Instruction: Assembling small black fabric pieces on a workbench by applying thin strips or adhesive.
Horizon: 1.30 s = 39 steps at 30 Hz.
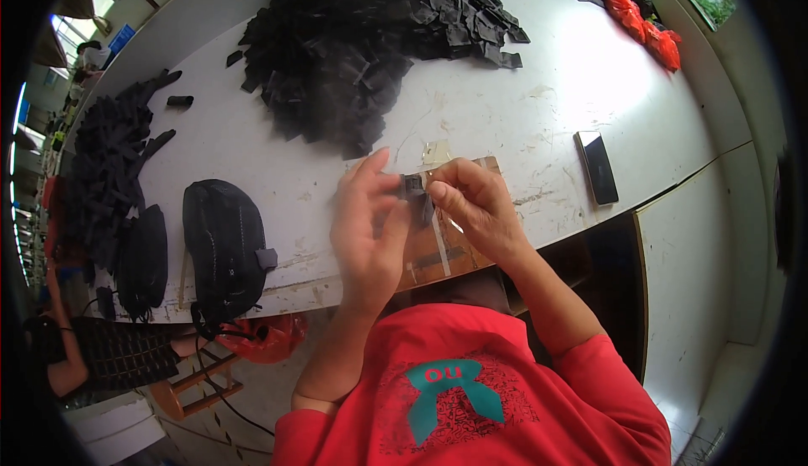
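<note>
- The black piece [415, 187], small and flat, is held between the two hands over the near middle of the white table [539, 121], above a brown board [463, 254].
- The right hand [475, 207] pinches the piece's right edge between thumb and forefinger; its other fingers curl in toward the palm.
- The left hand [370, 224] is just left of the piece, its fingers spread and its thumb apart from them; blur hides whether the fingertips touch the piece.
- The board lies at the near edge of the table, with a pale strip [441, 247] running near to far across it.
- A small clear sheet [436, 153] lies at the board's far edge.
- Beyond the hands, at the far middle, spreads a big heap [337, 62] of flat black pieces.
- On the left is a pile [105, 159] of dark strips, with one short black roll [179, 101] just right of it.
- Nearer on the left lie a large black pouch [223, 243] with pale stitching and, left of it, a smaller pouch [145, 260].
- A phone [598, 168] lies on the right, well apart from the right hand.
- At the far right are red bags [644, 30] beside dark cloth.
- Near left, off the table, a co-worker's arm [64, 323] shows by a wooden stool [202, 394].
</note>
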Tool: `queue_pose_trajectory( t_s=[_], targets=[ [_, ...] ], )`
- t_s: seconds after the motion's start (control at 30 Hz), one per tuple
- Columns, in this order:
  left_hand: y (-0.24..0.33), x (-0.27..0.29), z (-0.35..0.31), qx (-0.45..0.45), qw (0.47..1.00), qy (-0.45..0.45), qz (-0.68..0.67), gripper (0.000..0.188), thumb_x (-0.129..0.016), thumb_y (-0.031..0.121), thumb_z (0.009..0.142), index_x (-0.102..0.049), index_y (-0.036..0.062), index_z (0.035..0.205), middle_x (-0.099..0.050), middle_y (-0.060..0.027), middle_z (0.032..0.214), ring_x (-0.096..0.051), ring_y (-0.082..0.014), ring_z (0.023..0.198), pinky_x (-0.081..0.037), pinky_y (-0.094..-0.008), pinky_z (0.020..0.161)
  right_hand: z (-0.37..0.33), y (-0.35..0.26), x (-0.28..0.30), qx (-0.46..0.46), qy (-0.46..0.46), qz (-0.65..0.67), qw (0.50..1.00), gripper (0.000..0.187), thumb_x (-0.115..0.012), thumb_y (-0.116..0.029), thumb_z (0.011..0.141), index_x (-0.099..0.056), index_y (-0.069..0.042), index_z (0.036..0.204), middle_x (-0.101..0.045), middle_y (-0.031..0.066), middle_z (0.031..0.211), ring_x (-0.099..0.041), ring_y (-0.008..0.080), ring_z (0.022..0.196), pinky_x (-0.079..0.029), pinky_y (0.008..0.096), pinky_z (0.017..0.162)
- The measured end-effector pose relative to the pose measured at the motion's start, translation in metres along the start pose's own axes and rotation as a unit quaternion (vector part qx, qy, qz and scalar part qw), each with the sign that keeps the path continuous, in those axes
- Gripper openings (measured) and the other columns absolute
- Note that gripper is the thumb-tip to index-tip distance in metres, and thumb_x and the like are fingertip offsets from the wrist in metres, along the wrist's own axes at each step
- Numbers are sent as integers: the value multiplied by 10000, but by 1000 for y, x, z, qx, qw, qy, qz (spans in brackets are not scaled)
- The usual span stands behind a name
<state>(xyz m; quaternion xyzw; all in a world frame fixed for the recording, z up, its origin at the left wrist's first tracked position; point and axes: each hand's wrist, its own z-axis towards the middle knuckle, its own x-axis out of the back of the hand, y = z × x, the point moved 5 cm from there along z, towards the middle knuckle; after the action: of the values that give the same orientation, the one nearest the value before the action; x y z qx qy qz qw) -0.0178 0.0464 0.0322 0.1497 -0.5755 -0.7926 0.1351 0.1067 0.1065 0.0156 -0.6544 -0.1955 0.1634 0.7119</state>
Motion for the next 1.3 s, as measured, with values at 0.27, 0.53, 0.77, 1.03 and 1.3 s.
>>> queue_pose_trajectory(
  t_s=[0.27, 0.53, 0.77, 1.03, 1.3],
  targets=[
    [9, -1, 6, 0, 991, 7, -132, 56, -541, 33, 818, -546, -17, 843, -561, -115, 894, -521, -177, 860, -394, -302, 823, -21, -52, -7, 280, 107, -254, 920, 325, -720, -144, 623, -558, -46, 886, -526, 91, 785, -539, 232, 631, -445, 305, 489],
    [-8, 6, -5, 76, 952, 39, -294, 88, -526, 98, 850, -534, 10, 848, -541, -78, 851, -490, -147, 791, -397, -282, 780, -18, -48, -8, 289, 130, -290, 903, 194, -661, 11, 622, -593, -17, 801, -541, 83, 698, -550, 216, 619, -436, 294, 510],
    [-12, 11, -10, 47, 976, 41, -206, 62, -539, 60, 836, -528, -1, 838, -550, -81, 833, -494, -134, 778, -393, -245, 751, -17, -36, -11, 290, 109, -247, 918, 156, -658, 26, 638, -587, -9, 773, -517, 76, 672, -510, 212, 577, -404, 291, 492],
    [-86, 29, 21, 149, 984, 15, 92, 108, -558, 43, 788, -560, -25, 872, -584, -71, 729, -546, -111, 658, -447, -228, 596, -35, -49, 57, 88, 200, 60, 974, 156, -556, -75, 810, -557, -22, 664, -474, -43, 566, -379, 2, 498, -277, 180, 432],
    [-151, -3, 47, 118, 821, -119, 546, 400, -647, 360, 688, -551, -11, 802, -588, -201, 739, -570, -372, 746, -465, -409, 678, -180, 98, 113, -210, 264, -198, 921, 218, -585, -93, 756, -482, 4, 589, -415, -32, 495, -366, 25, 484, -285, 212, 425]
  ],
)
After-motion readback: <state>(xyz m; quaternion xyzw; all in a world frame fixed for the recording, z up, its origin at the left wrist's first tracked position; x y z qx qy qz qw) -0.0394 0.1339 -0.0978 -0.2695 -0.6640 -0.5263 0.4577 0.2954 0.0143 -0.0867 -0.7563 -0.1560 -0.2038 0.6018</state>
